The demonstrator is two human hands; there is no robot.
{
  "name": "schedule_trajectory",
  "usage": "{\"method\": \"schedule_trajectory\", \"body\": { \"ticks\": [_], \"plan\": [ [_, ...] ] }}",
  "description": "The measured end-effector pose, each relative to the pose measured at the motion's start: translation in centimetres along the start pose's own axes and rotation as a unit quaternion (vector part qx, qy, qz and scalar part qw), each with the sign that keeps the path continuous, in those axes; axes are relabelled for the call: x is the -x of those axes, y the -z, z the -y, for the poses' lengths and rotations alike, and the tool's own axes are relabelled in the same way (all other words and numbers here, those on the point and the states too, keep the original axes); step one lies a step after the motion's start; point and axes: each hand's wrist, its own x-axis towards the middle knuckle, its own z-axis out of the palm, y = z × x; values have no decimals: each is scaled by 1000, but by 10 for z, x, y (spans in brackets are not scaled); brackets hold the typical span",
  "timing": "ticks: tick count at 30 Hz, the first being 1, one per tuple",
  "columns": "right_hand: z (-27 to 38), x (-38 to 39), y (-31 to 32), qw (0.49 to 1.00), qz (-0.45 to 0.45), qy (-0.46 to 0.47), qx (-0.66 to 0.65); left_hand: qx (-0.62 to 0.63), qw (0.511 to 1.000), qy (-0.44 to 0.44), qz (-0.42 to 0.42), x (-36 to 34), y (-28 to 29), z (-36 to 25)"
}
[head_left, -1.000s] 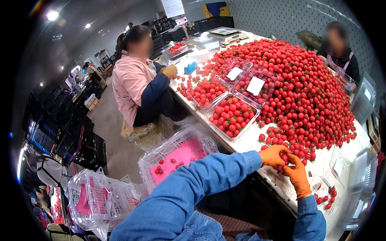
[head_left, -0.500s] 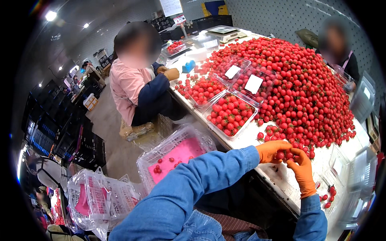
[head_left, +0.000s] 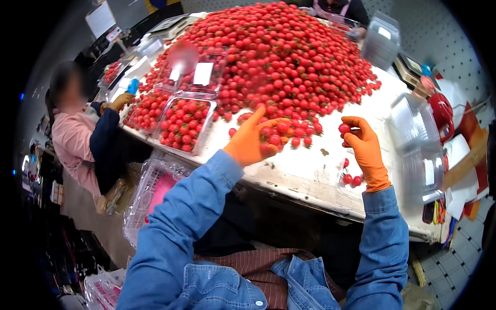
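My left hand (head_left: 247, 140), in an orange glove, curls around several red cherry tomatoes (head_left: 271, 137) just above the table's near side. Apart from it, to the right, my orange-gloved right hand (head_left: 368, 150) pinches a cherry tomato (head_left: 344, 128) between thumb and fingers. A few loose tomatoes (head_left: 353, 180) lie on the white table beneath that hand. Beyond both hands rises a large heap of cherry tomatoes (head_left: 294, 57). Left of my left hand stands a clear plastic box (head_left: 212, 109) filled with tomatoes, its lid folded back against the heap.
Stacked clear boxes (head_left: 413, 139) stand at the table's right, with another stack (head_left: 381, 41) farther back. A person in pink (head_left: 72, 147) works at the left; another sits behind the heap. A lined plastic crate (head_left: 135, 206) is below the table's front edge (head_left: 289, 194).
My view has swung to the right. My hands, close together before around the tomatoes, have parted; the right one has moved off rightward with a single tomato.
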Motion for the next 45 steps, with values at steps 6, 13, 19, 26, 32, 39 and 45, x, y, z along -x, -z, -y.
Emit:
{"method": "schedule_trajectory", "body": {
  "ticks": [6,13,19,26,32,39,45],
  "plan": [
    [-25,18,49,975,48,-26,215,-101,992,-16,-71,-17,-10,19],
    [-29,12,63,969,-76,59,227,-125,979,75,-139,-36,-51,43],
    [-24,5,75,965,-171,94,174,-30,988,147,-31,-75,-110,76],
    [-27,1,69,965,-180,115,150,-152,980,123,19,-73,-120,51],
    [-26,-3,41,976,-133,117,126,-490,849,-135,-148,-34,-55,-19],
    [-50,-21,-33,934,1,198,296,-882,387,-248,-107,-28,39,5],
    [-72,-33,-79,844,48,186,501,-911,377,-158,57,-16,26,10]
  ]
}}
